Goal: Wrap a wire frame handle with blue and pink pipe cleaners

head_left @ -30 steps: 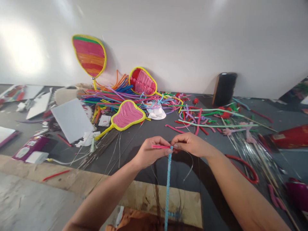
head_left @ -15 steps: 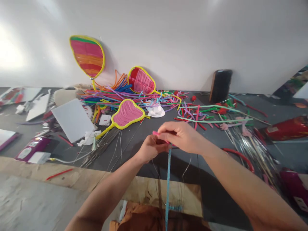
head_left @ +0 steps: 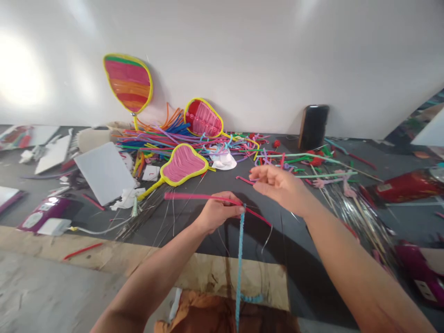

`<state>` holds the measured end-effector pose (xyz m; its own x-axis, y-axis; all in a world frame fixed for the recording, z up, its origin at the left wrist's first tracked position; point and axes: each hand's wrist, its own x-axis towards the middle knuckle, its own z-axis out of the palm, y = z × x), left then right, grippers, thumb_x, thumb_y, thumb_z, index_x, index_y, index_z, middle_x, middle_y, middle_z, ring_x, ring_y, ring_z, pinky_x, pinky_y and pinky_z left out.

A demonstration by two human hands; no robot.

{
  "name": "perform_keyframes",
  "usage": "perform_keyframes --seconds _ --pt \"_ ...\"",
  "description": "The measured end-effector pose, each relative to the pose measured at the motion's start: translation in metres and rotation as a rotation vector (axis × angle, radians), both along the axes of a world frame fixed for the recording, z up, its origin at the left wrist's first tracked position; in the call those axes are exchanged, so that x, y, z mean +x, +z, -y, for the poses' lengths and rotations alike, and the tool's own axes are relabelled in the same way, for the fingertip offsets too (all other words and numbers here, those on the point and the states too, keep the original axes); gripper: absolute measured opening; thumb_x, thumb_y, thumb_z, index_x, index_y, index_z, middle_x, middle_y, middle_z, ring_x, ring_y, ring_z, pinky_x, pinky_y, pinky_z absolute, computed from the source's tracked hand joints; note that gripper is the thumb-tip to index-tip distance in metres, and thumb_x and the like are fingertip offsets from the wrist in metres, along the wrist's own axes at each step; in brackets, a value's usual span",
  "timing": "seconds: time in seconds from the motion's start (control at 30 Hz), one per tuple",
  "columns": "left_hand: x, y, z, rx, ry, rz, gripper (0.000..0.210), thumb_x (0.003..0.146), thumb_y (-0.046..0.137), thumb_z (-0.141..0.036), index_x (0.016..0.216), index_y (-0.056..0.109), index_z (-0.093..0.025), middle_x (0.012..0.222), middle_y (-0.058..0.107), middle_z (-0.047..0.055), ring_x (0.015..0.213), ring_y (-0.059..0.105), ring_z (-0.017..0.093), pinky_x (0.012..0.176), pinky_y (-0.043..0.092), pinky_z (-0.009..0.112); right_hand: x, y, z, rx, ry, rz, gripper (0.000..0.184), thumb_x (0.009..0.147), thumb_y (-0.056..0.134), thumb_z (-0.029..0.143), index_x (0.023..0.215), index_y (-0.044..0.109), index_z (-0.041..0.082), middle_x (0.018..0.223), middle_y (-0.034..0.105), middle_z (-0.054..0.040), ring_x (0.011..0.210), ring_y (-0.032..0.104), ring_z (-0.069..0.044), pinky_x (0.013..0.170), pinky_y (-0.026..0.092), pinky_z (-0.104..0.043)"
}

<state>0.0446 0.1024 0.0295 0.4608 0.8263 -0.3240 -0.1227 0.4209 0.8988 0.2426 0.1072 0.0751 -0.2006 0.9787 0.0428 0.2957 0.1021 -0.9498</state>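
Pink strip (head_left: 190, 196): near the middle of the dark table (head_left: 204, 243), lying crosswise through the left hand, long end to the left, short end out to the right. Blue fuzzy strand (head_left: 239, 259) hangs from the same pinch toward the near edge. Left hand (head_left: 218, 213) closed, thumb and fingers gripping both at their crossing. Right hand (head_left: 282, 187) apart, to the right and slightly farther; fingers loosely curled, thumb parted from them, nothing visible in its hold. Farther left, pink yellow-rimmed paddle (head_left: 183, 165), flat. Beyond it, heap of coloured stems (head_left: 156, 138). Far right, dark phone (head_left: 314, 127) leaning on the pale wall (head_left: 236, 60).
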Motion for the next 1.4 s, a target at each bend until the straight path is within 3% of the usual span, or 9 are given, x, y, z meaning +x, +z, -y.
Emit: perform_keyframes --seconds 0.17,0.3,0.4,0.63,0.77,0.9,1.0,1.17,1.4 --pt "-0.001 0.002 0.000 0.017 0.000 -0.034 0.028 0.059 0.079 -0.029 0.071 0.062 -0.011 0.060 0.065 0.002 0.055 0.059 0.010 0.057 0.048 0.023 0.011 -0.024 0.006 -0.167 0.266 0.265 0.025 0.089 0.046 0.034 0.103 0.064 0.024 0.103 0.068 -0.0028 0.095 0.062 -0.019 0.085 0.046 -0.033" --pt "-0.001 0.004 -0.001 0.050 -0.013 -0.059 0.025 0.062 0.078 -0.028 0.070 0.061 -0.011 0.059 0.065 0.002 0.054 0.058 0.010 0.055 0.045 0.021 0.015 -0.025 0.002 -0.275 0.486 0.198 0.032 0.089 0.046 0.039 0.108 0.065 0.023 0.103 0.069 -0.0028 0.095 0.062 -0.018 0.085 0.045 -0.031" --pt "-0.002 0.004 -0.001 0.045 -0.031 -0.068 0.024 0.063 0.077 -0.028 0.071 0.061 -0.011 0.056 0.064 0.002 0.052 0.058 0.010 0.054 0.044 0.021 0.015 -0.025 0.000 -0.366 0.569 0.042 0.037 0.089 0.046 0.044 0.111 0.064 0.019 0.096 0.069 -0.0045 0.090 0.062 -0.017 0.084 0.044 -0.030" --pt "-0.001 0.009 0.000 0.052 -0.037 -0.096 0.023 0.064 0.076 -0.027 0.072 0.061 -0.011 0.060 0.066 0.004 0.055 0.059 0.011 0.055 0.044 0.022 0.015 -0.040 -0.001 -0.511 0.472 -0.151 0.038 0.083 0.057 0.043 0.109 0.061 0.016 0.085 0.065 -0.0039 0.069 0.057 -0.011 0.061 0.043 -0.024" --pt "-0.002 0.009 0.001 0.050 -0.035 -0.098 0.022 0.063 0.076 -0.025 0.073 0.063 -0.011 0.063 0.067 0.004 0.057 0.061 0.011 0.057 0.046 0.023 0.018 -0.038 -0.002 -0.385 0.358 -0.018 0.037 0.082 0.058 0.041 0.110 0.061 0.017 0.085 0.066 -0.0027 0.073 0.059 -0.012 0.068 0.045 -0.027" --pt "-0.002 0.008 0.001 0.069 -0.034 -0.114 0.021 0.065 0.075 -0.026 0.074 0.063 -0.012 0.063 0.067 0.003 0.057 0.060 0.011 0.057 0.046 0.022 0.020 -0.025 0.000 -0.274 0.420 0.197 0.031 0.084 0.054 0.039 0.107 0.065 0.021 0.101 0.068 -0.0033 0.090 0.061 -0.017 0.080 0.045 -0.030" --pt "-0.001 0.008 0.002 0.042 -0.033 -0.106 0.022 0.063 0.076 -0.026 0.073 0.062 -0.012 0.063 0.067 0.003 0.056 0.061 0.012 0.056 0.047 0.023 0.016 -0.020 0.003 -0.179 0.423 0.330 0.024 0.086 0.050 0.033 0.097 0.068 0.022 0.097 0.069 -0.0020 0.087 0.062 -0.016 0.078 0.044 -0.028" --pt "0.000 0.010 0.002 0.005 -0.019 -0.099 0.024 0.061 0.077 -0.027 0.073 0.063 -0.011 0.064 0.067 0.003 0.057 0.062 0.012 0.058 0.048 0.024 0.003 -0.018 0.008 0.034 0.257 0.527 0.021 0.088 0.046 0.026 0.087 0.066 0.021 0.087 0.066 -0.0040 0.080 0.060 -0.016 0.070 0.042 -0.027" --pt "-0.001 0.009 0.001 0.019 0.002 -0.085 0.025 0.062 0.077 -0.028 0.073 0.062 -0.012 0.064 0.067 0.003 0.057 0.061 0.011 0.058 0.048 0.024 0.015 -0.017 0.007 -0.066 0.300 0.490 0.021 0.089 0.047 0.031 0.089 0.066 0.024 0.087 0.068 -0.0006 0.077 0.062 -0.016 0.068 0.043 -0.027"
